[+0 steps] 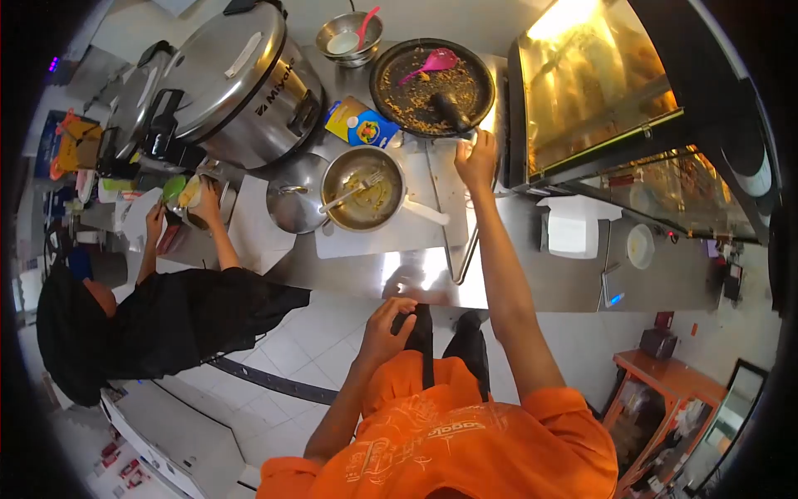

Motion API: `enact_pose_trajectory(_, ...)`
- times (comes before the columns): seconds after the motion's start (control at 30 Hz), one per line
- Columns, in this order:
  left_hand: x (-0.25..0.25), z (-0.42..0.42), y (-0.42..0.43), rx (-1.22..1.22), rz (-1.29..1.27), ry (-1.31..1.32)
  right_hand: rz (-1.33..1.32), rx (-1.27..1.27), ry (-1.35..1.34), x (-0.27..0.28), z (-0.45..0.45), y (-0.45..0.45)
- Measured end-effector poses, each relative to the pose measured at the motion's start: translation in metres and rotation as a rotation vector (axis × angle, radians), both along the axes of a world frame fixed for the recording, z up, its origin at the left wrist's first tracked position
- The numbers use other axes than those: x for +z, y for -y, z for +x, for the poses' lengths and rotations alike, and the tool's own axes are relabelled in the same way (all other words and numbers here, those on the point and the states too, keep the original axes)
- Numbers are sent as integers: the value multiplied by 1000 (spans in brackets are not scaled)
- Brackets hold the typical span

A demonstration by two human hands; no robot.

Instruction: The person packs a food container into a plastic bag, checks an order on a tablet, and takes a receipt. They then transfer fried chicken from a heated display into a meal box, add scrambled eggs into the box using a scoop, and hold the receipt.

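My right hand [477, 160] is at the near right rim of a wide black mortar [401, 112], close to the end of a dark pestle [450, 111]. Its fingers are curled, and what they hold, if anything, I cannot make out. Brown crumbly bits coat the mortar, and a pink slotted spoon [440, 60] lies in it. My left hand [387, 330] hangs in front of the counter edge, fingers loosely bent and apart, holding nothing. Between the hands and the rice cooker sits a frying pan [378, 212] with a fork [353, 191] and some oily residue.
A large rice cooker [249, 91], a metal lid [297, 193], a blue-yellow packet [362, 123] and a steel bowl [352, 55] are on the counter. A lit glass cabinet [594, 91] stands right, near a white box [573, 233]. Left, a co-worker in black [174, 320] handles food.
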State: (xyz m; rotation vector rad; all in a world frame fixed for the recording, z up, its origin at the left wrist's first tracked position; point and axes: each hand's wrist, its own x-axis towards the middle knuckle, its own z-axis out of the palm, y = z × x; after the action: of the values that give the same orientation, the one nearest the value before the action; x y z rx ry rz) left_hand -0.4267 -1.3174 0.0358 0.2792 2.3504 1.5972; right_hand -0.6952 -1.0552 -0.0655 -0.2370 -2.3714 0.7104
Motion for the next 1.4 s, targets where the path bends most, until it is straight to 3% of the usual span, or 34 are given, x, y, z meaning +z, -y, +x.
enact_pose_trajectory(0.07, 5, 3, -5, 72, -8, -18, -15, 18, 411, -14, -29, -12)
enact_pose_trajectory(0.13, 11, 6, -12, 200, -28, -67, -318, 240, 459, -16, -27, -29)
enact_pose_trajectory(0.27, 7, 1, -49, 329, -28, -103, -414, 468, 711, -29, 23, -31)
enact_pose_trajectory(0.3, 4, -9, -63, 365, 4, -94, -434, 545, 543, -43, 40, -28)
enact_pose_trajectory(0.37, 2, -31, -91, 458, 16, -45, -482, 620, 266, 3, 90, -3)
enact_pose_trajectory(0.5, -5, -56, -135, 665, 64, 18, -411, 736, 163, 62, 195, 18)
enact_pose_trajectory(0.6, 16, -26, -162, 718, -50, -123, -832, 757, 194, 65, 227, 0)
enact_pose_trajectory(0.63, 14, -16, -172, 738, -90, -231, -841, 756, 183, 60, 232, -12)
enact_pose_trajectory(0.7, 29, 0, -193, 667, -158, -261, -1775, 729, 731, 65, 229, -35)
enact_pose_trajectory(0.73, 36, 11, -204, 605, -217, -275, -1781, 732, 720, 67, 228, -45)
enact_pose_trajectory(0.8, 42, 31, -225, 548, -287, -374, -1837, 894, 968, 88, 221, -64)
enact_pose_trajectory(0.87, 46, 48, -243, 568, -317, -291, -1860, 968, 964, 88, 217, -76)
enact_pose_trajectory(0.93, 51, 53, -251, 587, -226, -394, -2032, 1030, 839, 117, 218, -87)
enact_pose_trajectory(1.1, 74, 57, -264, 659, -76, -433, -2125, 1241, 544, 155, 231, -104)
enact_pose_trajectory(1.2, 95, 48, -274, 702, -27, -506, -1899, 1209, 583, 176, 233, -108)
enact_pose_trajectory(1.27, 101, 40, -280, 765, -10, -533, -1388, 1225, 294, 218, 235, -110)
enact_pose_trajectory(1.33, 95, 35, -282, 761, 169, -544, -1322, 1081, 363, 214, 235, -112)
enact_pose_trajectory(1.4, 85, 34, -283, 694, 85, -607, -1293, 1028, 494, 211, 231, -119)
